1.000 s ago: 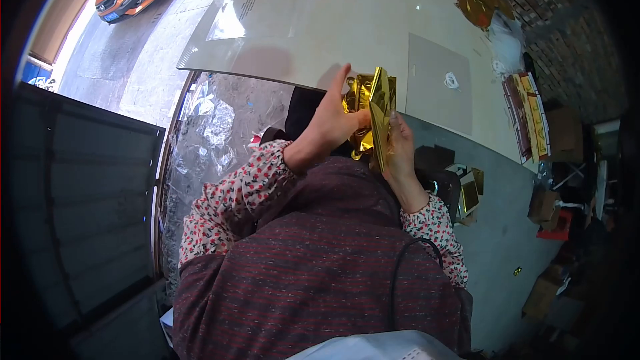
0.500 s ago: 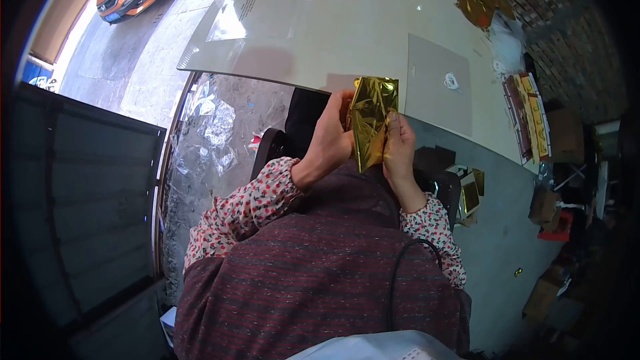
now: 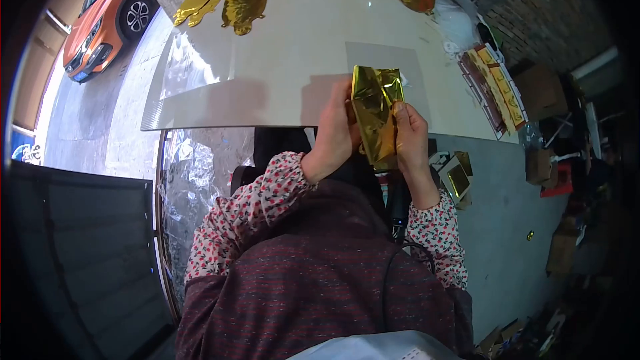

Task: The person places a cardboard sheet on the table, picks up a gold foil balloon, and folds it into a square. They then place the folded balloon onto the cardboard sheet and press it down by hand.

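A folded sheet of shiny gold foil (image 3: 375, 117) is held upright between both hands, over the near edge of the pale table (image 3: 293, 53). My left hand (image 3: 335, 130) grips its left side, with the fingers partly hidden behind the foil. On the right side my right hand (image 3: 411, 135) pinches it, the thumb lying on the front face. Beyond the hands, a grey rectangular sheet (image 3: 373, 57) lies on the table, partly covered by the foil.
Gold foil pieces (image 3: 247, 0) spread along the table's far edge. Clear plastic (image 3: 190, 63) lies at the left, and yellow and brown printed packs (image 3: 493, 90) at the right edge. A dark panel (image 3: 87, 240) stands at the left; boxes (image 3: 541, 165) sit at the right.
The view has shifted, so the table and car sit lower and the packs further left. Both hands still hold the foil, which now looks slightly wider and more turned towards the camera.
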The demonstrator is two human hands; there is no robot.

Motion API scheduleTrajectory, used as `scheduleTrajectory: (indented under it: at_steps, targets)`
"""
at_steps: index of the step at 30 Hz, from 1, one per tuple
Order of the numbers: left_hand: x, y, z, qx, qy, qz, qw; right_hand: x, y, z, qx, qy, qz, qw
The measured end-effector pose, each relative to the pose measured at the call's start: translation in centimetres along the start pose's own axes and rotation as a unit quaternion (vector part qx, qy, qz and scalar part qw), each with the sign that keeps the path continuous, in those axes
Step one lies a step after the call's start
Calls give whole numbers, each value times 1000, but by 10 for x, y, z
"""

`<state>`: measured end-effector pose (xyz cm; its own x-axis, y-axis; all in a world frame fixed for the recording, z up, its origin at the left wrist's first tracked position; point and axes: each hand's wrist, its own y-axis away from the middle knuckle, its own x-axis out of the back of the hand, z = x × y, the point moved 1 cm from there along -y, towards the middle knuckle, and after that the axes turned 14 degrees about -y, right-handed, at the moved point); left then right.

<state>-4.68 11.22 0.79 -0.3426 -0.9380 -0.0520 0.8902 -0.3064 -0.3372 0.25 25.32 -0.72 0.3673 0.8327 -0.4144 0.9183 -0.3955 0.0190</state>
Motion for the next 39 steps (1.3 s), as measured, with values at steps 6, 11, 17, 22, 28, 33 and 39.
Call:
scheduleTrajectory:
  at_steps: [6,11,17,22,28,33,39]
  targets:
    - [-33,-67,-31,-18,-190,-143,971,46,-51,-35,27,91,42,995]
    - [-29,-118,-14,231,103,-246,936,80,-108,-38,33,252,43,966]
    - [-20,-132,-41,182,-169,-271,930,64,-121,-38,80,451,41,888]
    - [-15,-117,-73,134,-198,-131,962,44,-116,-38,24,593,52,803]
    - [-1,-101,-48,-38,-432,-113,894,20,-104,-45,-28,635,77,768]
    - [-6,-94,-16,-186,-547,-154,801,16,-99,-45,-24,651,78,755]
    - [-14,-99,-32,-215,-601,-248,728,12,-95,-45,-9,658,78,749]
